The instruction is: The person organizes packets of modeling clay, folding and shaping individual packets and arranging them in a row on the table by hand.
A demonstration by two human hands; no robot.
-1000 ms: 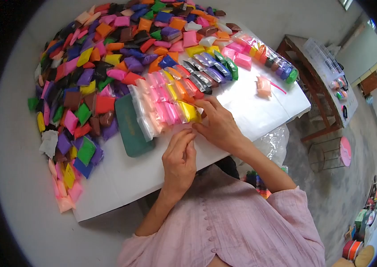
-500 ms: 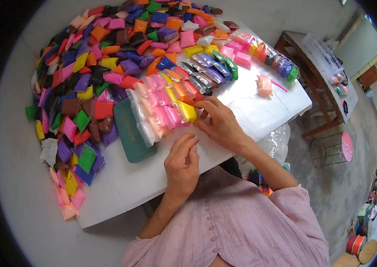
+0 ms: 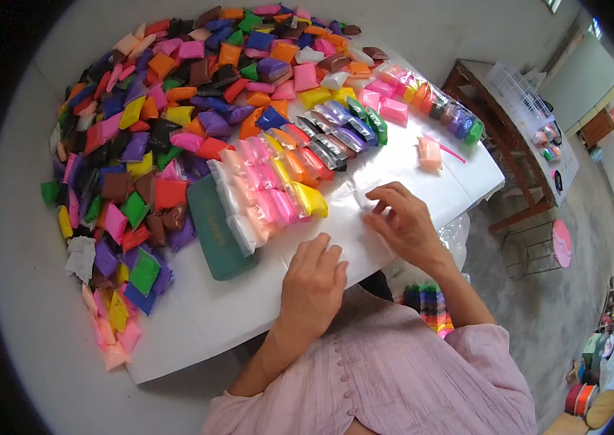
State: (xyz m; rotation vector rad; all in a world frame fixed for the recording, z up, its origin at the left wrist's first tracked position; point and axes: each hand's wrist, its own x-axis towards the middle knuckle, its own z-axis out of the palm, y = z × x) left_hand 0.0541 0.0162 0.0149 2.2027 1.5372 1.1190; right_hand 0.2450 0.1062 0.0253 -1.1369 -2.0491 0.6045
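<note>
My right hand (image 3: 407, 226) hovers over the white tabletop, its fingers bent and apart with nothing visible in them. Lower and to the left, my left hand (image 3: 314, 283) is held with fingers loosely extended, also without an object. Beyond both hands lie rows of small clear-wrapped packets in many colours. Closest to my hands is a yellow packet (image 3: 310, 199) at the near end of its row, beside pink packets (image 3: 283, 205) and peach packets (image 3: 257, 220). Black packets (image 3: 327, 152) and green packets (image 3: 376, 126) lie at the rows' far end. A dark green case (image 3: 217, 230) touches the rows' left side.
A large heap of coloured packets (image 3: 140, 145) covers the table's left and back. A long clear bag of coloured packets (image 3: 434, 101) lies at the back right, near a single peach packet (image 3: 429, 154) and a pink strip (image 3: 453, 149). A wire stool (image 3: 532, 250) stands on the floor.
My right hand has drawn away from the yellow packet, to the right and toward me. My left hand has shifted slightly right and nearer my body. The view has moved slightly.
</note>
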